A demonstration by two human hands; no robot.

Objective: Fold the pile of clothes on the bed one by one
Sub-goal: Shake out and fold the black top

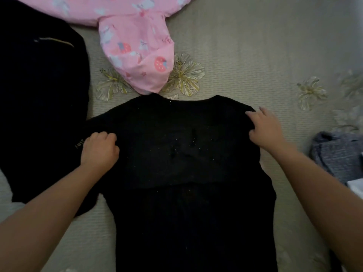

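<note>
We have the beige quilted bedspread with pale embroidered flowers (255,55) under everything, and the black knit top (176,154) lies spread flat on it before us, neckline away from us. A second dark garment (39,95) lies at its left, overlapping the sleeve there, so we judge a fold could drag both together. The pink printed fabric (137,55) touches the collar; a grey knit piece (337,154) sits apart at the right. Our left hand (100,150) is curled, gripping the left shoulder; our right hand (265,126) pinches the right one.
</note>
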